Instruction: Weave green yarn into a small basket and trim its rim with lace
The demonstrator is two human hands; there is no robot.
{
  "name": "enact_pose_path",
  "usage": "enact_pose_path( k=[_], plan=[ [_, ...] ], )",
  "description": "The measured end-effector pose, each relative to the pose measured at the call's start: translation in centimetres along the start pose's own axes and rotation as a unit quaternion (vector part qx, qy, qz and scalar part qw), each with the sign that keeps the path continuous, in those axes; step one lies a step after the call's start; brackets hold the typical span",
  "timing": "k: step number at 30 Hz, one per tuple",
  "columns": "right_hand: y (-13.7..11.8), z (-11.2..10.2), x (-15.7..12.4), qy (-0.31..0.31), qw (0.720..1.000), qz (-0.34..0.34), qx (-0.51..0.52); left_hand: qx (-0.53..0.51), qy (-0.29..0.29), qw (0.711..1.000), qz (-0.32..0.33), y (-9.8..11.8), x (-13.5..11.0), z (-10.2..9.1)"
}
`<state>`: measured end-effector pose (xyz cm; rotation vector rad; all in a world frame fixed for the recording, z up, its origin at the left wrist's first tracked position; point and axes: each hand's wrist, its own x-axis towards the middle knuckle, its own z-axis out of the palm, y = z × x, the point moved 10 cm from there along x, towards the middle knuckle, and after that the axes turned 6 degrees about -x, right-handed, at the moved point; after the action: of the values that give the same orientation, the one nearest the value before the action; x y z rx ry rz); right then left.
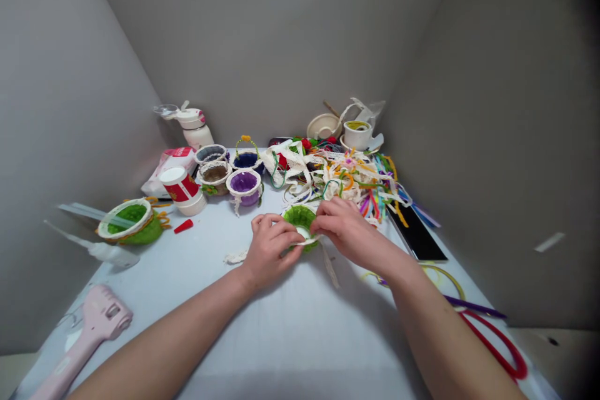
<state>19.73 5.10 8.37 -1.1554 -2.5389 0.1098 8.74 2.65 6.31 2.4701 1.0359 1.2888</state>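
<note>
A small green basket (300,217) sits on the table between my two hands. My left hand (276,242) is closed on its near left rim, thumb and fingers pinching the edge. A strip of white lace trim (330,267) hangs from the near rim toward me, and another lace end (235,257) lies left of my left hand. My right hand (341,225) is closed at the right side of the rim, its fingertips pressed together on the lace. The inner wall of the basket shows green; its outer near side is partly covered by my fingers.
Several finished small baskets (244,183) stand behind left, near a red-and-white tub (180,186). A pink glue gun (100,319) lies at front left, below a squeeze bottle (112,254). Tangled lace and ribbons (347,175) fill the back right. Red-handled scissors (504,344) and a black phone-like slab (417,234) lie right.
</note>
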Motion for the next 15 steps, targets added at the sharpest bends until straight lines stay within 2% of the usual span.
enact_pose_path(
  k=[15],
  plan=[
    [-0.44, 0.05, 0.02, -0.002, 1.000, -0.014, 0.014, 0.005, 0.000, 1.000, 0.004, 0.27, 0.12, 0.02]
  ],
)
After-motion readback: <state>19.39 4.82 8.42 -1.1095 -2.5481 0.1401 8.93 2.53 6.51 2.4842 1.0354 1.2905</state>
